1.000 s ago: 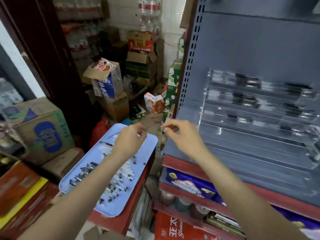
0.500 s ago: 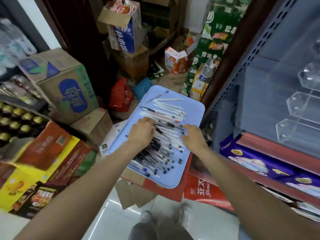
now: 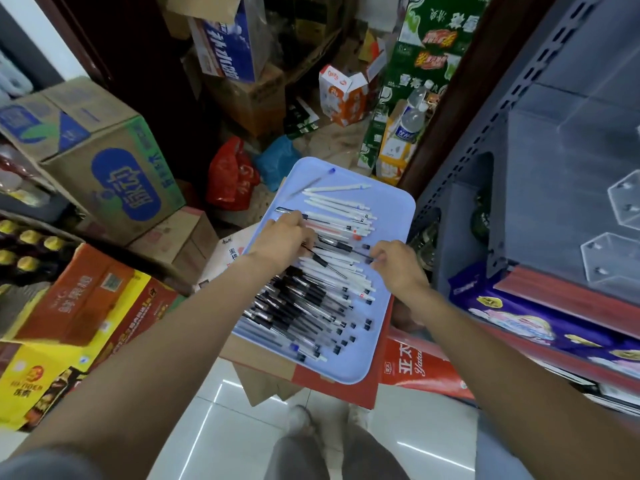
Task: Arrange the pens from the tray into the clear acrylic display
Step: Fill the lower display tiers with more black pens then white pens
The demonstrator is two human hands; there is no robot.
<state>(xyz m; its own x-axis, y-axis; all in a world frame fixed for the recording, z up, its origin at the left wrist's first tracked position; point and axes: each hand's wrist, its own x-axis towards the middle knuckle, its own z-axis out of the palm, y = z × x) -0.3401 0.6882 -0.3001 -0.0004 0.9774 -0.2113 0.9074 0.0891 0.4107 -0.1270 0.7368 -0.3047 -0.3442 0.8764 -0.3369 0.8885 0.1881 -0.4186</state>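
Observation:
A light blue tray point(image 3: 393, 216) rests on a red carton in front of me. White pens point(image 3: 341, 204) lie across its far half, and several clear pens with black grips point(image 3: 298, 306) fill its near half. My left hand point(image 3: 282, 242) is down on the left side of the pile, fingers closed on a thin black pen point(image 3: 323, 263). At the tray's right edge, my right hand point(image 3: 398, 266) pinches the end of a black-gripped pen point(image 3: 341, 247) that reaches across toward my left hand. The clear acrylic display point(image 3: 611, 259) stands on the grey shelf at right, only partly in view.
Cardboard boxes point(image 3: 114, 168) and drink cartons point(image 3: 83, 313) crowd the left side. Red and blue bags point(image 3: 232, 178) lie on the floor beyond the tray. The grey shelf upright point(image 3: 460, 188) stands close to the tray's right edge. White tiled floor point(image 3: 214, 427) and my shoes are below.
My view has tipped down from the shelf display to the tray. Both hands dropped from in front of the shelf onto the pens, and their fingers closed on pens.

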